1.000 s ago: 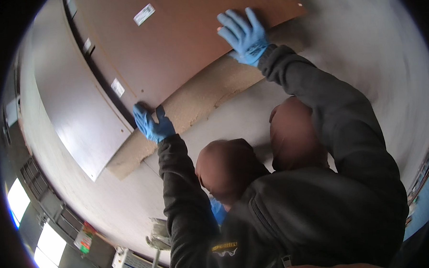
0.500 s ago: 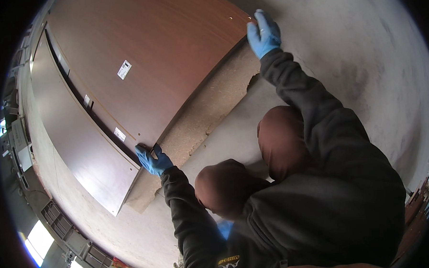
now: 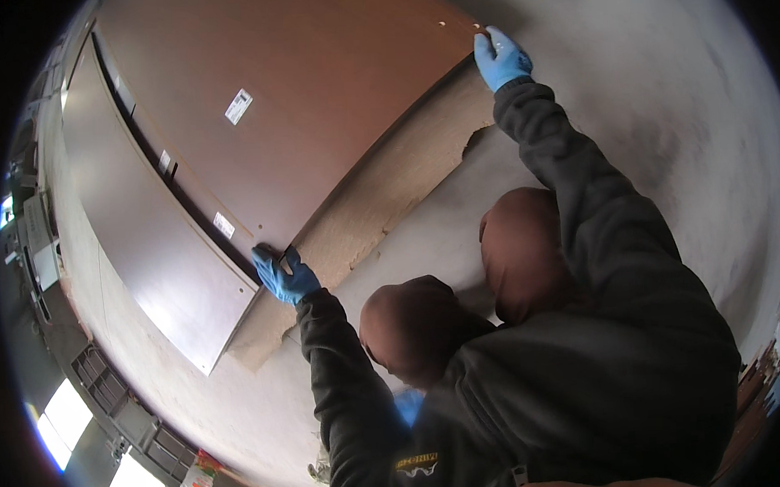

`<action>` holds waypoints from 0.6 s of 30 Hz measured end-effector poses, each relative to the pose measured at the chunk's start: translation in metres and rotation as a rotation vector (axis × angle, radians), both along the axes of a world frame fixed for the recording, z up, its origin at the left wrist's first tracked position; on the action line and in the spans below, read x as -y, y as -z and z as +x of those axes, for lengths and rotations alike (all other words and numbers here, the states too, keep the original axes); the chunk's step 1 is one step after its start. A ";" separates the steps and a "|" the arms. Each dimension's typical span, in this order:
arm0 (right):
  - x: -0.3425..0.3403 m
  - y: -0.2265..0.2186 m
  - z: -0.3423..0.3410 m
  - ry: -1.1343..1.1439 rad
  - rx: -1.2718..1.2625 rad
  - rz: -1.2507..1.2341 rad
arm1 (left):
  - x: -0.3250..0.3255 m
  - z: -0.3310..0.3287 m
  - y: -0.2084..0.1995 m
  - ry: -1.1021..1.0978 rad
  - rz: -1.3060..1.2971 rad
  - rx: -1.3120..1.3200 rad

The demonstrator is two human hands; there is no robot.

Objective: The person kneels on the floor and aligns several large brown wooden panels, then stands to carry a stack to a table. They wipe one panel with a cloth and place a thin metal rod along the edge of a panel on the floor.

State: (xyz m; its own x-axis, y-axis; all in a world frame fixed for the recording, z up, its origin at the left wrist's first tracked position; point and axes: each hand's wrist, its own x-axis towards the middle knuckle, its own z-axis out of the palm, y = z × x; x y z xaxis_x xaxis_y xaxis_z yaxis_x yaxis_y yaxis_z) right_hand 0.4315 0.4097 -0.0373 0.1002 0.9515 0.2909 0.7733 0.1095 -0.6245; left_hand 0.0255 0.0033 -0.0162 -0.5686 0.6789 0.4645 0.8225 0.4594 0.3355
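Observation:
A large reddish-brown wood-grain panel (image 3: 314, 99) lies in front of me with a white label on it. My left hand (image 3: 287, 277), in a blue glove, grips its near left corner, thumb and fingers at the edges. At the far right corner, beside two small holes, my right hand (image 3: 504, 60) in a matching glove holds the panel's edge. The undersides of the fingers are hidden there. To the left, a narrower brown panel (image 3: 159, 245) lies alongside, separated by a dark gap; my left hand is close to its corner.
A torn-edged sheet of brown cardboard (image 3: 380, 213) lies under the panels on the grey floor (image 3: 664, 136). My bent knees (image 3: 521, 246) are near the cardboard. Equipment and bright windows (image 3: 67, 423) line the far left; stacked material (image 3: 762, 393) stands at right.
The view has shifted slightly, so the panels appear a little farther right and up. My right hand has closed from raised, spread fingers onto the panel's corner; my left hand stays at its corner.

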 end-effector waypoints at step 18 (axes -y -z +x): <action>-0.005 0.011 0.006 -0.038 0.000 -0.086 | 0.003 0.001 -0.007 0.035 0.050 0.018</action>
